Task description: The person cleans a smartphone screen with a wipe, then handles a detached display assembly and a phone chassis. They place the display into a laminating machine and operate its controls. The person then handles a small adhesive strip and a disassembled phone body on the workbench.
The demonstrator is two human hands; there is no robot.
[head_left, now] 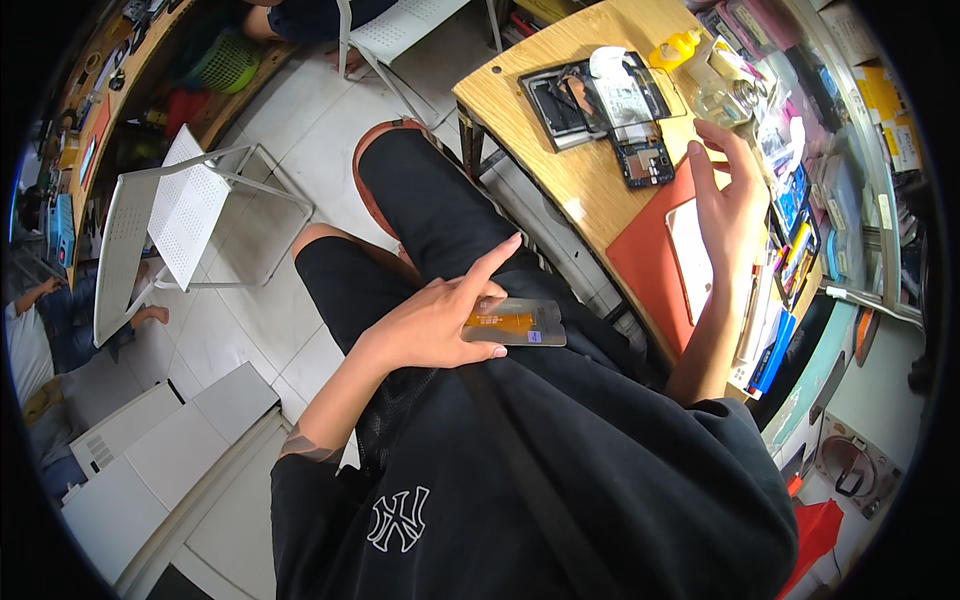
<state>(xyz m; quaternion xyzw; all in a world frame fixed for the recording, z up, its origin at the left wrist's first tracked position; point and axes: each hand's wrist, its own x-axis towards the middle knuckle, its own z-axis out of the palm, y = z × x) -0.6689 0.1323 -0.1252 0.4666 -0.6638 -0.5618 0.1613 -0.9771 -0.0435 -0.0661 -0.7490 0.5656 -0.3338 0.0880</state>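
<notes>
Over my lap, my left hand (432, 322) holds a small flat grey packet (550, 322) with an orange panel, its index finger stretched out past it. The packet's left end is hidden by my fingers. My right hand (733, 200) is raised above the wooden table (520, 80), fingers bent and apart, with nothing visible between them. Below it lie a reddish-brown mat (640, 250) and a white flat device (690, 255), partly covered by my forearm. Left of that hand is an opened phone (643, 163) with exposed inner parts.
Beyond the phone lie a black-framed tray (545, 110) and a crumpled white wrapper (615, 85). A yellow bottle (675, 50) and clear jar (715, 100) stand at the back. Pens and tools crowd the table's right edge. A white folding chair (175, 215) stands left; people are nearby.
</notes>
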